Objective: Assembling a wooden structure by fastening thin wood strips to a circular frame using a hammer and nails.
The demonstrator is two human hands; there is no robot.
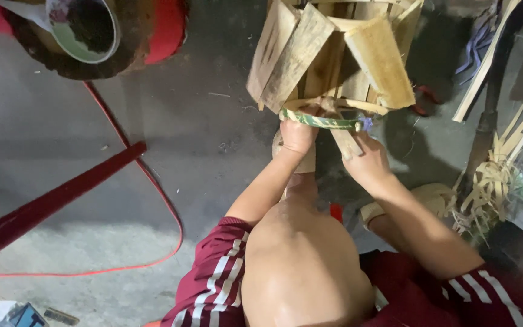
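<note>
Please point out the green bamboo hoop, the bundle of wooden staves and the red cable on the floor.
green bamboo hoop (322, 121), head view, middle of the strip between both hands.
bundle of wooden staves (298, 54), head view, face of a front stave.
red cable (171, 206), head view, its curve on the concrete.

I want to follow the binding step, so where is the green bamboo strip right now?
In the head view, the green bamboo strip runs across the narrow bottom end of the wooden slat bundle, top centre, stretched between the left hand and right hand.
</note>
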